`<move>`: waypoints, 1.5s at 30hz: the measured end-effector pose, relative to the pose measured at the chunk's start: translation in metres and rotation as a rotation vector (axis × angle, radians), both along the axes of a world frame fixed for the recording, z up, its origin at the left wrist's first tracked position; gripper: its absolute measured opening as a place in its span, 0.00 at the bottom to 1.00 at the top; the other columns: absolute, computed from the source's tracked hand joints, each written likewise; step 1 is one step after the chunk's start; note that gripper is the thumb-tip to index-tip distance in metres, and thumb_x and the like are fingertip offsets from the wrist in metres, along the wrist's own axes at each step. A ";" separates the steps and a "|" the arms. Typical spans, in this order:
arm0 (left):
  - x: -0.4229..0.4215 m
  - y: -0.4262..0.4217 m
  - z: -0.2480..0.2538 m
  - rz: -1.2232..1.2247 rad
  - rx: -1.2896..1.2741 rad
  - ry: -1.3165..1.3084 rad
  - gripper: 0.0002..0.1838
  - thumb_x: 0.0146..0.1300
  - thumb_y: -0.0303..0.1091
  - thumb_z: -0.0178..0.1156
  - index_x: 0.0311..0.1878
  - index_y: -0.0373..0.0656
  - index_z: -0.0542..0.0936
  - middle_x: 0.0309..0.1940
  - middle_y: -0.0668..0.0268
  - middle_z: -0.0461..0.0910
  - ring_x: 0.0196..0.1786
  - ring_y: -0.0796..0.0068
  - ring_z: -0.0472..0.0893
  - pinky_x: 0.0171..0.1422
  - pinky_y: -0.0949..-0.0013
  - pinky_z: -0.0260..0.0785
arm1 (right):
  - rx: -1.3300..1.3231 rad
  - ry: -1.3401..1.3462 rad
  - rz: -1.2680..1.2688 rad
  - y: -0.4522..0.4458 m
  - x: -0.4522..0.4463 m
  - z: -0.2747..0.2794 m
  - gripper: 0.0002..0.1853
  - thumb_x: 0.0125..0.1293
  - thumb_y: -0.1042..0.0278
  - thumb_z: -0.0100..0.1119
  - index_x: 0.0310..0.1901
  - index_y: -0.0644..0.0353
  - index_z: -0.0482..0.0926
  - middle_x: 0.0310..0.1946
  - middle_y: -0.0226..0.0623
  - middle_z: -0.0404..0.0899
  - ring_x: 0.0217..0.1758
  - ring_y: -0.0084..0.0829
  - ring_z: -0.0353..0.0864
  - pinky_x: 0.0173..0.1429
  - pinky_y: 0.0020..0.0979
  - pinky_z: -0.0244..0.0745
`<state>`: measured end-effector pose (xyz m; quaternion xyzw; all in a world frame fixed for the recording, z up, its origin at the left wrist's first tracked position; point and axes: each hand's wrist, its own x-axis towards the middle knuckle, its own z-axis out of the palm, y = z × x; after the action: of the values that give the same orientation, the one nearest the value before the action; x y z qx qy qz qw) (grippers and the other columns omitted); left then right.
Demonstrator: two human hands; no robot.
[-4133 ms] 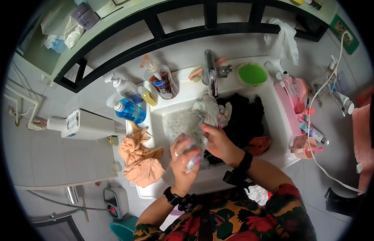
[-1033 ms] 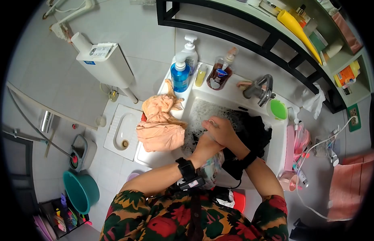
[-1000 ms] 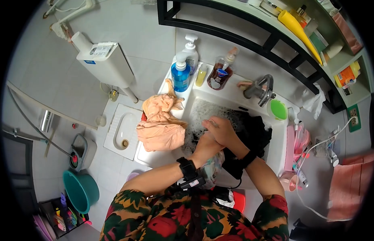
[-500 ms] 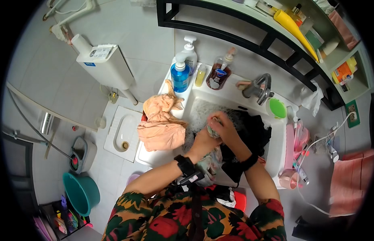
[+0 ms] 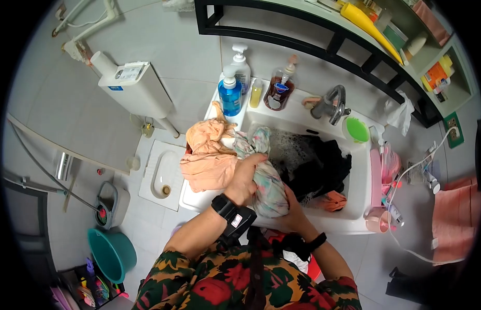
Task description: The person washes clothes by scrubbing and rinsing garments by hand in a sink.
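Observation:
A wet, light patterned garment (image 5: 269,188) is bunched up over the left front part of the white sink (image 5: 360,206). My left hand (image 5: 244,178) is closed round its middle, thumb across the cloth. Against its lower right side, my right hand (image 5: 295,211) holds the bundle, with the fingers partly hidden behind it. Black clothing (image 5: 320,168) lies in the sudsy water to the right. A peach cloth piece (image 5: 331,201) shows by the sink's front wall. On the left ledge rests a folded peach garment (image 5: 208,173), close to my left hand.
Behind the basin stand a blue pump bottle (image 5: 230,98), a white pump bottle (image 5: 241,70), a brown soap bottle (image 5: 279,90) and the faucet (image 5: 331,106). A green cup (image 5: 356,130) sits at the back right corner. A squat toilet (image 5: 163,175) and teal basin (image 5: 112,253) are leftward.
The patterned garment has been lifted from the water and drawn left and toward me. My hands have moved apart, one on each side of it. The peach piece in the sink is now more exposed.

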<state>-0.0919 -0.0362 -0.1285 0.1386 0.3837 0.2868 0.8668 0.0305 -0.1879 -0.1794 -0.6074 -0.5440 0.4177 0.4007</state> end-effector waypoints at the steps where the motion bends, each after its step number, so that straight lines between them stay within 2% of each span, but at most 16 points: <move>1: -0.005 -0.004 0.016 0.013 0.068 0.000 0.08 0.53 0.30 0.55 0.35 0.38 0.74 0.29 0.62 0.76 0.34 0.67 0.77 0.42 0.66 0.71 | 0.125 0.053 -0.078 0.004 0.001 -0.006 0.48 0.38 0.76 0.68 0.63 0.58 0.53 0.57 0.42 0.64 0.58 0.35 0.66 0.59 0.30 0.63; 4: -0.015 0.017 -0.017 -0.068 -0.040 -0.237 0.09 0.55 0.32 0.54 0.36 0.37 0.74 0.31 0.60 0.76 0.38 0.64 0.76 0.49 0.63 0.69 | -0.137 0.250 -0.212 0.004 0.027 0.021 0.46 0.36 0.81 0.66 0.62 0.59 0.56 0.49 0.40 0.70 0.52 0.30 0.70 0.57 0.29 0.65; 6: -0.019 0.017 -0.019 -0.005 -0.045 -0.351 0.10 0.56 0.34 0.52 0.36 0.37 0.74 0.33 0.58 0.77 0.41 0.62 0.76 0.53 0.60 0.66 | -0.075 0.450 -0.311 0.006 0.031 0.036 0.42 0.38 0.78 0.63 0.60 0.60 0.59 0.45 0.38 0.72 0.49 0.27 0.71 0.56 0.29 0.66; 8: -0.019 0.011 -0.007 -0.033 -0.039 -0.354 0.15 0.59 0.39 0.50 0.42 0.35 0.73 0.40 0.57 0.77 0.47 0.60 0.75 0.57 0.58 0.63 | 0.141 0.959 -0.396 0.012 0.025 0.059 0.37 0.43 0.72 0.62 0.59 0.62 0.60 0.46 0.38 0.71 0.50 0.31 0.72 0.56 0.30 0.66; 12: -0.020 0.001 0.008 -0.108 -0.094 -0.489 0.23 0.60 0.46 0.49 0.49 0.35 0.71 0.47 0.57 0.74 0.53 0.59 0.72 0.59 0.56 0.60 | 0.074 1.133 -0.516 0.024 0.008 0.080 0.26 0.57 0.60 0.49 0.56 0.61 0.64 0.49 0.38 0.71 0.53 0.35 0.71 0.59 0.32 0.64; 19: -0.027 0.003 0.017 0.086 -0.146 -0.444 0.20 0.58 0.45 0.53 0.48 0.42 0.71 0.45 0.61 0.76 0.51 0.62 0.73 0.58 0.55 0.61 | -0.065 1.468 -0.438 0.032 -0.015 0.060 0.22 0.66 0.58 0.41 0.58 0.59 0.61 0.55 0.38 0.66 0.60 0.34 0.65 0.61 0.38 0.62; 23: -0.063 0.025 0.046 0.184 0.044 -0.283 0.15 0.57 0.40 0.56 0.43 0.42 0.72 0.38 0.62 0.78 0.41 0.66 0.78 0.44 0.62 0.72 | -0.015 1.268 -0.436 0.055 -0.031 0.050 0.25 0.62 0.62 0.48 0.60 0.58 0.59 0.52 0.38 0.68 0.56 0.34 0.67 0.60 0.35 0.62; 26: -0.090 0.042 0.074 0.209 0.299 -0.137 0.16 0.58 0.41 0.56 0.42 0.39 0.72 0.35 0.60 0.78 0.37 0.65 0.79 0.42 0.67 0.74 | 0.023 0.854 -0.331 0.084 -0.051 0.063 0.26 0.61 0.62 0.51 0.59 0.60 0.59 0.51 0.39 0.68 0.53 0.34 0.69 0.57 0.32 0.63; 27: -0.098 0.054 0.075 0.208 0.305 -0.128 0.16 0.58 0.41 0.56 0.42 0.39 0.72 0.35 0.60 0.78 0.37 0.65 0.79 0.42 0.67 0.74 | 0.087 0.587 -0.269 0.092 -0.062 0.059 0.27 0.60 0.60 0.51 0.59 0.61 0.58 0.50 0.42 0.68 0.51 0.34 0.70 0.55 0.32 0.64; 29: -0.114 0.075 0.068 0.163 0.660 0.284 0.35 0.56 0.39 0.59 0.62 0.36 0.55 0.50 0.54 0.69 0.49 0.59 0.74 0.55 0.58 0.66 | 0.227 -0.072 -0.170 0.102 -0.072 0.016 0.26 0.62 0.55 0.48 0.56 0.63 0.59 0.47 0.45 0.70 0.43 0.37 0.75 0.47 0.34 0.71; 32: -0.118 0.080 0.028 0.108 0.930 0.503 0.37 0.50 0.31 0.64 0.59 0.30 0.54 0.49 0.54 0.69 0.51 0.68 0.71 0.53 0.68 0.67 | -0.044 -0.505 -0.042 0.097 -0.085 0.016 0.28 0.60 0.51 0.50 0.53 0.65 0.61 0.46 0.51 0.69 0.45 0.48 0.74 0.46 0.40 0.70; 34: -0.117 0.077 -0.040 0.177 1.154 0.555 0.46 0.50 0.24 0.62 0.65 0.32 0.40 0.57 0.54 0.58 0.59 0.66 0.61 0.62 0.70 0.55 | -0.088 -0.413 -0.054 0.100 -0.084 0.023 0.29 0.58 0.48 0.51 0.51 0.65 0.62 0.47 0.54 0.68 0.46 0.54 0.72 0.46 0.44 0.69; 37: -0.111 0.076 -0.043 0.132 1.015 0.418 0.44 0.50 0.20 0.58 0.65 0.36 0.41 0.57 0.55 0.59 0.58 0.67 0.62 0.61 0.69 0.58 | -0.074 -0.415 -0.014 0.095 -0.070 0.024 0.31 0.56 0.48 0.54 0.53 0.64 0.61 0.46 0.53 0.69 0.45 0.50 0.73 0.45 0.43 0.69; 40: -0.110 0.077 -0.027 0.074 0.952 0.347 0.45 0.49 0.21 0.60 0.65 0.37 0.41 0.57 0.54 0.59 0.57 0.67 0.64 0.59 0.69 0.61 | -0.176 -0.048 0.235 0.098 -0.036 0.024 0.33 0.53 0.48 0.57 0.55 0.62 0.62 0.47 0.51 0.70 0.46 0.47 0.73 0.48 0.39 0.69; 42: -0.116 0.075 -0.025 0.103 0.937 0.390 0.48 0.49 0.24 0.62 0.66 0.38 0.39 0.58 0.53 0.58 0.58 0.65 0.64 0.59 0.69 0.61 | -0.065 -0.353 0.292 0.091 0.001 0.012 0.33 0.51 0.50 0.58 0.55 0.62 0.65 0.47 0.50 0.71 0.48 0.45 0.72 0.52 0.38 0.67; 45: -0.109 0.050 0.002 0.219 0.885 0.624 0.47 0.50 0.30 0.63 0.66 0.38 0.41 0.62 0.49 0.53 0.61 0.63 0.60 0.62 0.67 0.56 | -0.317 -0.695 0.242 0.087 0.057 -0.009 0.32 0.50 0.51 0.60 0.55 0.59 0.66 0.52 0.47 0.68 0.55 0.44 0.67 0.56 0.40 0.64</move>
<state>-0.2013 0.0136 -0.1268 0.5274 0.4773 0.4547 0.5360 0.0873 -0.1009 -0.1883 -0.6984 -0.6436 0.3103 0.0417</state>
